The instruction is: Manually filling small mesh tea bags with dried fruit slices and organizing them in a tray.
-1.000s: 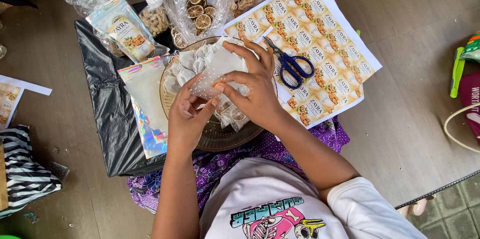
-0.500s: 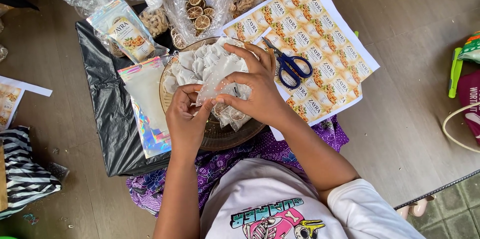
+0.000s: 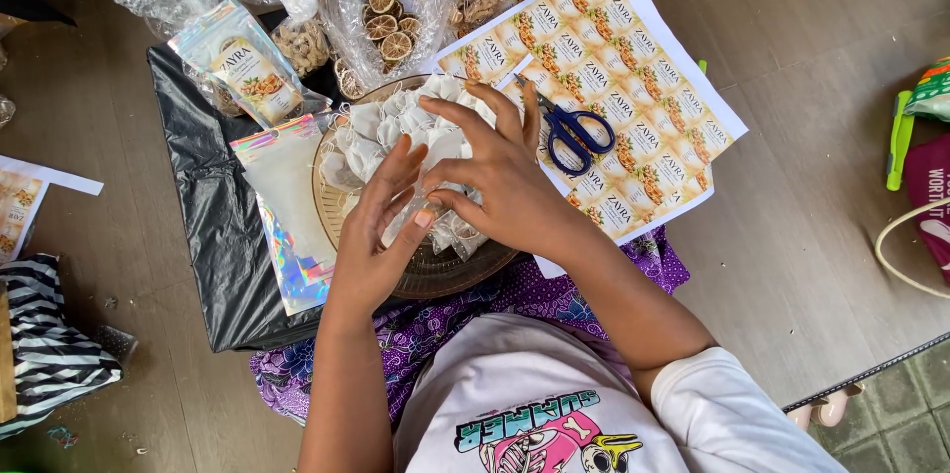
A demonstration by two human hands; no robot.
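Sachets [image 3: 396,132] heaped in a round tray [image 3: 435,275] on wooden flooring [image 3: 811,236]; both hands grasp one, left [image 3: 381,236], right [image 3: 500,176].

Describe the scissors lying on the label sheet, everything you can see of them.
The scissors have dark blue plastic handles with two oval finger loops and short metal blades. They are closed and lie flat on the printed sheet of labels, blades pointing up and left toward the round tray, loops toward the lower right. Nothing grips them; the right hand is just beside them, its fingertips near the blades, and I cannot tell if it touches them.
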